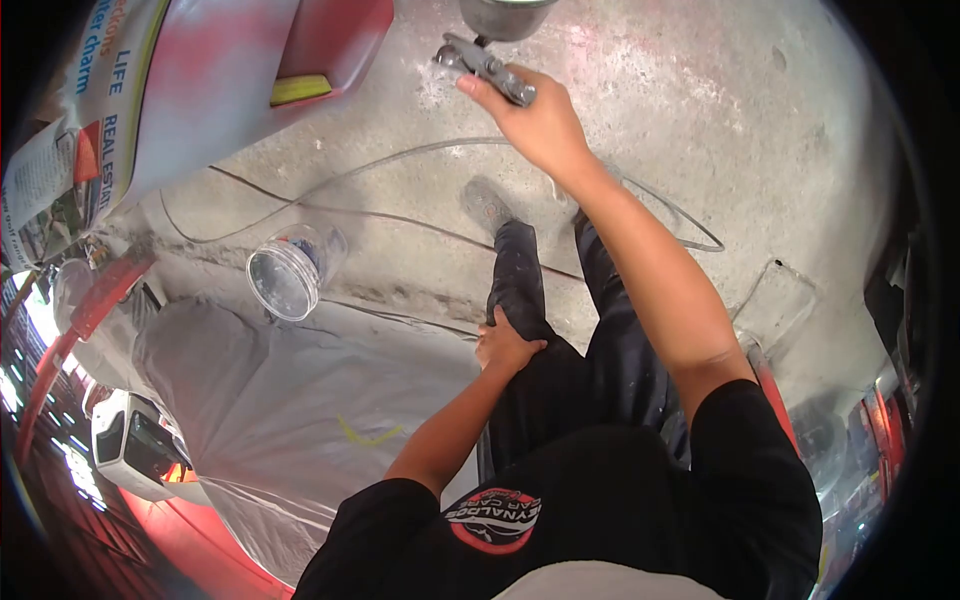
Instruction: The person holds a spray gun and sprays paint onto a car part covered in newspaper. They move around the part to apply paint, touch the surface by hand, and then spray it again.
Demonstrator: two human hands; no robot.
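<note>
The right grip (545,125) is wrapped around a spray gun (487,70), thumb on one side and fingers on the other. The gun is hard grey metal with knobby bits. It is held up above the floor, near the top of the view. A smooth, round, shiny cup (508,18) sits just past it, cut off by the edge.

The left grip (510,347) lies on a black trouser leg (516,275). I can't tell if it is open or pinching the cloth. A dusty grey shoe (487,205) pokes out below.

A grey hose (400,152) makes big bendy loops, and a thin dark cord (370,213) runs near it. To the left is a clear plastic tub (314,290) with a round rim and chalky smears.

Up and left is a big curved panel (195,120), pale grey with fuzzy red patches. Flat newspaper (95,95) covers one side of it. Lower down, a thin grey sheet (225,400) hangs in soft wrinkles.

The floor (650,110) is rough grey concrete, with pinkish stains and white specks.
</note>
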